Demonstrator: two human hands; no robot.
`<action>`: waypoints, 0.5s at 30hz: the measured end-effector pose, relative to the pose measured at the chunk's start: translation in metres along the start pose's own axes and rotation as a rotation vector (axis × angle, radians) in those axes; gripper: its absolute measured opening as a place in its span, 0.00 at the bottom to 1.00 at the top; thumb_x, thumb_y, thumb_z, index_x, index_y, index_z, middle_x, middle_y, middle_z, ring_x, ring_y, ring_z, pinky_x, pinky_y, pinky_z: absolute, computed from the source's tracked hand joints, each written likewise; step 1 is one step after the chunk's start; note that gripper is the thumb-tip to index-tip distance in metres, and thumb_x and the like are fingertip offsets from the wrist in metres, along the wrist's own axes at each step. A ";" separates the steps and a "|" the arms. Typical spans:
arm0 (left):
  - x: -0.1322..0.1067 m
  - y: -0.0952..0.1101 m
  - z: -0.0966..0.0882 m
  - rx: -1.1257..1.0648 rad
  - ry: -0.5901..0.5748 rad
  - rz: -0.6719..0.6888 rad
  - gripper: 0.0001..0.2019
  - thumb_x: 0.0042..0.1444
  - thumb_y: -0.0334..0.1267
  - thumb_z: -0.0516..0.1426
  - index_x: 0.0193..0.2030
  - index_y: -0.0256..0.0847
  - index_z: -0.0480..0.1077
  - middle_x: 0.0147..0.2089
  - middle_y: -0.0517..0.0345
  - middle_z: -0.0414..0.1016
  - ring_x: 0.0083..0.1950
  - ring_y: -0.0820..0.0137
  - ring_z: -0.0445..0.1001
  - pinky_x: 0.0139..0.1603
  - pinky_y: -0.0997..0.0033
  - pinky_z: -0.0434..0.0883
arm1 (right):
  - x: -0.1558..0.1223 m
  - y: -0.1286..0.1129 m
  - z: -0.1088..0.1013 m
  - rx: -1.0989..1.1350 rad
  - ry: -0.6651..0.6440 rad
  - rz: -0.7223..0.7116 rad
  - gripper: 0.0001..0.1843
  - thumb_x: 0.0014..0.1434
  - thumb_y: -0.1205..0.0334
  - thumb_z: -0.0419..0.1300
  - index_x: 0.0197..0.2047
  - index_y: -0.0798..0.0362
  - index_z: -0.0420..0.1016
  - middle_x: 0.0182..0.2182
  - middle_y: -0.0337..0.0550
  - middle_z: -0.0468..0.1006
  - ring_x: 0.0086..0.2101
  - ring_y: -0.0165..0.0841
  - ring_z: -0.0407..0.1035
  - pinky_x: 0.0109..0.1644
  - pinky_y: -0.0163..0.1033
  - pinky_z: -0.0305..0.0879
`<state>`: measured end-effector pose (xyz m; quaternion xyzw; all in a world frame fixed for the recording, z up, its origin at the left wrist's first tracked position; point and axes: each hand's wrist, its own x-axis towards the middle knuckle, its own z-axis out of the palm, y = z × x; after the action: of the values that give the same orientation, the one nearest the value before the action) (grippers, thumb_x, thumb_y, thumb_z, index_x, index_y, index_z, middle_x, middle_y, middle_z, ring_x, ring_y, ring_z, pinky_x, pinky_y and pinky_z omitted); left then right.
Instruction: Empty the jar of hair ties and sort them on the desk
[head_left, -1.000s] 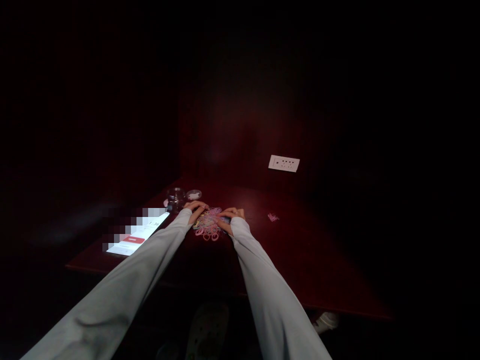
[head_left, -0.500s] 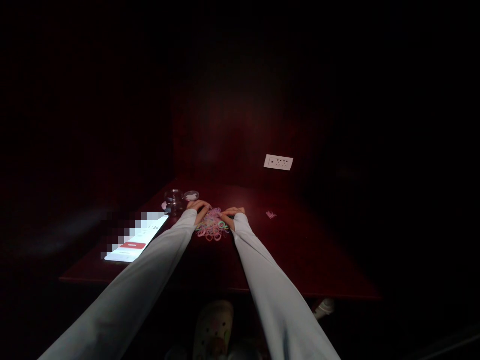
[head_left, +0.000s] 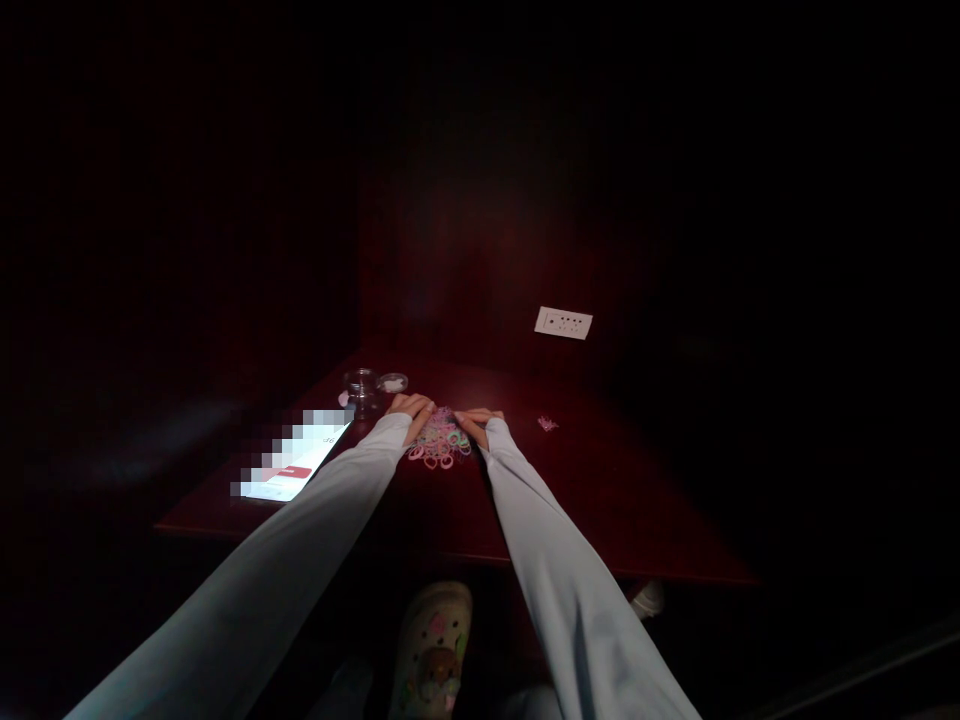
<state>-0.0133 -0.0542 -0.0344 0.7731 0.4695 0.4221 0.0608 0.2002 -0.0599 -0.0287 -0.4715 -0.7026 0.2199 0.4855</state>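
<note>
Small loops (head_left: 440, 442) lie heaped together, mainly pink, lilac and green.

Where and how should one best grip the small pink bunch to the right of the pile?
The small pink bunch is probably best pinched across its middle from above, by the right hand coming from the left, where the pile lies. It lies low and looks loose, so gripping one edge might leave pieces.

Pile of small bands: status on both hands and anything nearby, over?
Left hand at left of bands, right hand at right; grip unclear. Bands loosely heaped between. Clear jar, lit phone off left.
</note>
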 end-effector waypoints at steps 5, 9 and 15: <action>0.000 0.001 0.003 0.022 0.012 -0.030 0.21 0.73 0.45 0.43 0.43 0.45 0.76 0.49 0.53 0.79 0.52 0.59 0.69 0.60 0.57 0.69 | -0.005 -0.003 -0.005 -0.064 -0.093 -0.014 0.15 0.57 0.46 0.71 0.47 0.37 0.88 0.47 0.43 0.83 0.56 0.43 0.67 0.62 0.46 0.61; 0.001 0.000 0.006 0.025 0.014 -0.025 0.22 0.73 0.45 0.41 0.43 0.44 0.76 0.49 0.52 0.79 0.51 0.59 0.69 0.60 0.56 0.68 | -0.005 -0.004 0.000 -0.136 -0.112 -0.010 0.15 0.53 0.52 0.75 0.46 0.38 0.88 0.48 0.43 0.82 0.56 0.43 0.66 0.63 0.46 0.58; -0.001 0.002 0.001 0.012 0.003 0.003 0.24 0.73 0.47 0.39 0.43 0.44 0.76 0.48 0.51 0.78 0.50 0.59 0.68 0.59 0.56 0.69 | -0.003 -0.006 0.004 -0.122 -0.063 -0.006 0.07 0.56 0.52 0.73 0.37 0.42 0.89 0.43 0.43 0.83 0.53 0.41 0.67 0.60 0.45 0.57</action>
<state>-0.0112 -0.0557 -0.0343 0.7736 0.4712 0.4202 0.0548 0.1941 -0.0642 -0.0272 -0.4911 -0.7310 0.1897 0.4342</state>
